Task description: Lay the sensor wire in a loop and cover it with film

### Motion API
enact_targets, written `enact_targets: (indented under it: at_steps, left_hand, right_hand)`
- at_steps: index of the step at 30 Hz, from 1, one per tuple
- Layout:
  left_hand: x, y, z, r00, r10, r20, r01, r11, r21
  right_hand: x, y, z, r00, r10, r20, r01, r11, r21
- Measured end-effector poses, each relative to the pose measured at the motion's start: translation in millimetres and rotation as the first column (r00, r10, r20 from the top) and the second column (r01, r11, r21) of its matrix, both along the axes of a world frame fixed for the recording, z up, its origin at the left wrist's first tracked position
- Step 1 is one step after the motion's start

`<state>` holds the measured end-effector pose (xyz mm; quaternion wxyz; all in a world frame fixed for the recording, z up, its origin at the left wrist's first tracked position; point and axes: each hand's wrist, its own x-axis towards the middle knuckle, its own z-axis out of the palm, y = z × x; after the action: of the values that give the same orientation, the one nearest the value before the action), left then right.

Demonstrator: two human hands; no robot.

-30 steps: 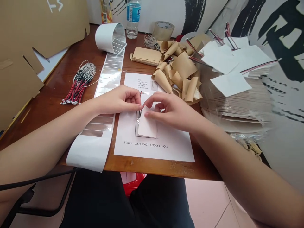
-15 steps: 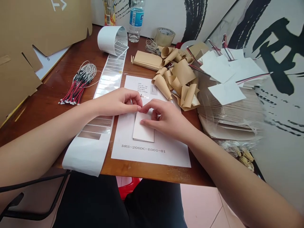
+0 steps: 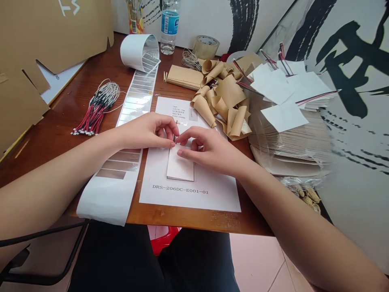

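The person's left hand (image 3: 146, 131) sits over the middle of a printed white sheet (image 3: 188, 198) with its grip pressed together, the fingers curled down toward the thumb. Its fingertips come to a thin dark wire (image 3: 175, 138), but the hand hides most of that wire, so whether it is actually pinched there cannot be told. The right hand (image 3: 206, 151) reaches in from the other side with its grip loosely spread, the forefinger tip almost meeting the left fingertips and the lower fingers lying on a white rectangular card (image 3: 180, 163). The card lies flat on the sheet, inside a dark printed outline, just above the printed code DRS-206DC-E001-01. Left of the sheet, a long strip of white backing with silvery foil labels (image 3: 113, 190) runs up the tabletop (image 3: 60, 140) to its roll (image 3: 139, 52). Further left sits a bundle of red and black wires (image 3: 95, 113) with small white connectors. Crumpled kraft paper curls (image 3: 223, 95) pile up beyond the sheet, and a stack of white cards with wires (image 3: 288, 142) in clear plastic stands to the right. A water bottle (image 3: 169, 27) and a roll of packing tape (image 3: 206, 47) stand at the far edge.
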<state>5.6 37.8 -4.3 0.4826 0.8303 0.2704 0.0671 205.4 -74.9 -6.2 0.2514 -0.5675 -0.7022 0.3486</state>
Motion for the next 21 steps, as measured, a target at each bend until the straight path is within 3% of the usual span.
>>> enact_targets:
  at_steps: [21]
  left_hand:
    - [-1.4, 3.6, 3.9, 0.995, -0.041, -0.086, 0.045, 0.998, 0.048]
  right_hand:
    - [1.5, 2.4, 6.3, 0.982, -0.089, -0.167, 0.052, 0.976, -0.213]
